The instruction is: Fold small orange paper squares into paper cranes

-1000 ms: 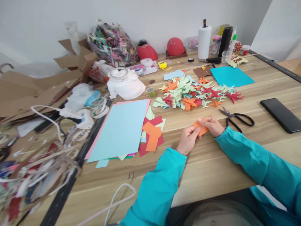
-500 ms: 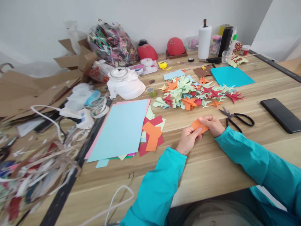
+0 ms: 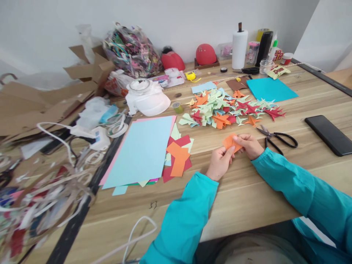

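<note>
A small piece of orange paper is held between both hands above the wooden table. My left hand pinches its lower edge with thumb and fingers. On its right side my right hand grips it, thumb on top; the fingers beneath are partly hidden. Just beyond the hands lies a heap of folded paper shapes in pale green, orange, red and blue. Black-handled scissors rest beside my right hand, blades half apart. Left of my left hand, orange paper strips lie over red ones.
Large light-blue sheets are stacked at left. A phone lies at right, with a turquoise sheet farther back. Tangled ribbons and cables cover the left side. A white bottle and a bag of scraps stand by the wall.
The orange paper has tilted slightly between my fingers, and my left thumb has shifted a little up along it. Both hands keep their hold; everything else stays put.
</note>
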`<state>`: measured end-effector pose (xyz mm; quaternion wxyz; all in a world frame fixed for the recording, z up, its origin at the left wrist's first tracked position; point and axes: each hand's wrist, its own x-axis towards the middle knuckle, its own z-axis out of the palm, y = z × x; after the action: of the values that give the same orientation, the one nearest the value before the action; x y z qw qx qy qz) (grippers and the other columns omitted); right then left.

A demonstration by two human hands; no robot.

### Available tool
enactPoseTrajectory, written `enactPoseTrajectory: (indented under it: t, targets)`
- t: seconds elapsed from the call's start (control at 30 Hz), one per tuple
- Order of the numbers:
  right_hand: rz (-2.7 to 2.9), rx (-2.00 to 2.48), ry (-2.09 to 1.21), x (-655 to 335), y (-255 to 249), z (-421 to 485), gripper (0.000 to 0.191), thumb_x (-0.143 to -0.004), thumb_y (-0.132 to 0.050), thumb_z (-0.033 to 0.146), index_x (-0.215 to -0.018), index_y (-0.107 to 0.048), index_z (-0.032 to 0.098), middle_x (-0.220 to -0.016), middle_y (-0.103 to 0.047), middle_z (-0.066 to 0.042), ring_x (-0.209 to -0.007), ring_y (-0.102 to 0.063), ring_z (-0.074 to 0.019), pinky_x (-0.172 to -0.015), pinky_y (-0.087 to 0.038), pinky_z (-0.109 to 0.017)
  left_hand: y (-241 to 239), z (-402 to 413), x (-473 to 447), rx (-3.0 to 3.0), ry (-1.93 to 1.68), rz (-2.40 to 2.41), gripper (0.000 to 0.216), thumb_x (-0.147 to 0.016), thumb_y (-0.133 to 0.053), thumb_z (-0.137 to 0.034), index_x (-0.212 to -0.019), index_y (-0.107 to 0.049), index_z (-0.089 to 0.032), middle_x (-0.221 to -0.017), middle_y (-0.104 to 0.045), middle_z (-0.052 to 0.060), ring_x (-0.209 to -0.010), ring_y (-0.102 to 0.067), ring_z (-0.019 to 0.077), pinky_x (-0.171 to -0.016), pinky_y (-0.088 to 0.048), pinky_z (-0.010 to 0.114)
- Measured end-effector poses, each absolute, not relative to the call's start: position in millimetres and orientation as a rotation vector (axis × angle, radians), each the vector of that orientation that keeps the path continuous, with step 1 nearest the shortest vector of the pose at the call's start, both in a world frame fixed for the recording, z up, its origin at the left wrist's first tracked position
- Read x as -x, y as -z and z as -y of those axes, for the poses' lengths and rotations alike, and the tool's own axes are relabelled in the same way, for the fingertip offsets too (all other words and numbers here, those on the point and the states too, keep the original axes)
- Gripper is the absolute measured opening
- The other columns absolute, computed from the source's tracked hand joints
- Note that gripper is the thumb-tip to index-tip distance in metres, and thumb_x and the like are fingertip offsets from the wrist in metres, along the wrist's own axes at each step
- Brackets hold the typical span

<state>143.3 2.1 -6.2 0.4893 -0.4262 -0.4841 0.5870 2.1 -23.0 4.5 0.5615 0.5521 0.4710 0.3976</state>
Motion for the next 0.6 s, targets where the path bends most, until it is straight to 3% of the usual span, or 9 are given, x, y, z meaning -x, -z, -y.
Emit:
enactPoseTrajectory:
  t: [0.27, 0.37, 0.47, 0.6]
  targets:
    - [1.13, 1.051, -1.445, -141.3, 3.9, -1.6, 0.046, -0.072, -0.062, 0.053, -0.047, -0.052, 0.015, -0.034, -0.042, 0.004, -0.033, -0.034, -0.0055, -0.035, -0.021, -0.021, -2.6, 23.2, -2.5, -1.229, -0.955, -1.084, 0.042, -0.074, -0.057, -0.051, -0.053, -0.053, -0.014, -0.04, -0.047, -0.003, -0.041, -0.042, 0.0066, -0.048, -0.033, 0.021]
    - [1.052, 1.029, -1.472, -140.9, 2.9, -1.8, 0.042, -0.07, -0.064, 0.053, -0.053, -0.055, 0.015, -0.04, -0.048, 0.004, -0.036, -0.04, -0.0066, -0.036, -0.028, -0.021, -0.8, 22.5, -2.9, -1.204, -0.98, -1.081, 0.042, -0.074, -0.057, -0.052, -0.055, -0.055, -0.014, -0.043, -0.05, -0.002, -0.042, -0.043, 0.0068, -0.048, -0.035, 0.021]
    - [1.043, 0.974, -1.512, -141.0, 2.5, -1.5, 0.034, -0.067, -0.069, 0.047, -0.061, -0.056, 0.016, -0.05, -0.055, 0.003, -0.043, -0.047, -0.0073, -0.043, -0.035, -0.02, 2.4, 21.0, -3.1, -1.182, -1.034, -1.101, 0.042, -0.074, -0.057, -0.052, -0.057, -0.056, -0.014, -0.043, -0.049, -0.003, -0.041, -0.043, 0.0067, -0.047, -0.035, 0.021]
    - [1.059, 0.955, -1.508, -140.6, 3.3, -0.9, 0.027, -0.066, -0.072, 0.038, -0.067, -0.057, 0.016, -0.054, -0.057, 0.004, -0.045, -0.047, -0.0067, -0.044, -0.035, -0.02, 4.9, 19.5, -3.7, -1.123, -1.059, -1.064, 0.042, -0.074, -0.057, -0.052, -0.06, -0.056, -0.013, -0.046, -0.05, -0.003, -0.041, -0.043, 0.0063, -0.044, -0.034, 0.02]
